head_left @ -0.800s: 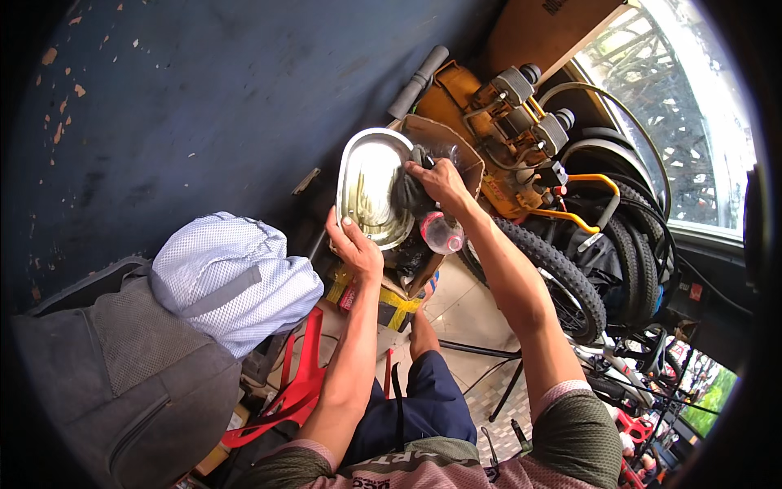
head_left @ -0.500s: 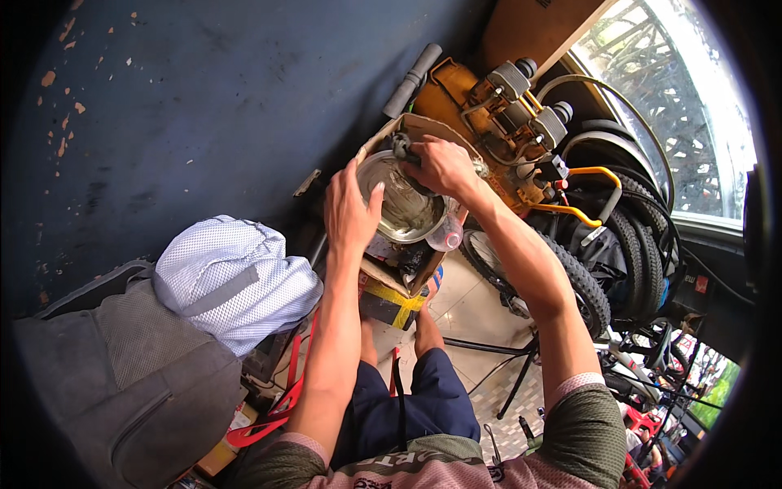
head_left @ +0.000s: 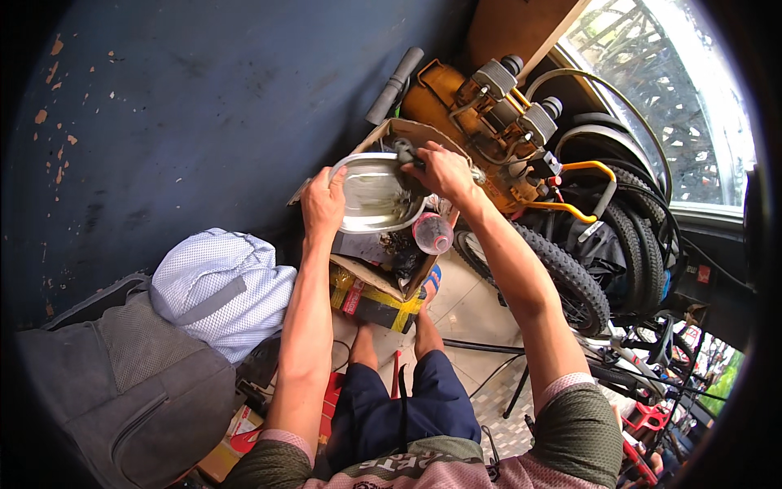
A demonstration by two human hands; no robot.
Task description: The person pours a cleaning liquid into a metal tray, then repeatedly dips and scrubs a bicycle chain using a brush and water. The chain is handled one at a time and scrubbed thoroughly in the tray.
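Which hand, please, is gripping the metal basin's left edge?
The left hand; the right hand holds a dark item at the right of the metal basin.

Pale block letters [head_left: 389,469] ran across the front of the jersey [head_left: 481,474], smaller dark characters [head_left: 373,486] below them. A red label [head_left: 353,297] with pale print, too small to read, stood near the left edge of the yellow-taped box [head_left: 373,310]; a smaller red tag [head_left: 703,274] marked a black panel [head_left: 718,281].

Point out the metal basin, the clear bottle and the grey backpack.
Metal basin [head_left: 373,196]: head view, on its bare inside floor.
Clear bottle [head_left: 431,232]: head view, on its body.
Grey backpack [head_left: 163,381]: head view, on the plain fabric below its mesh panel.
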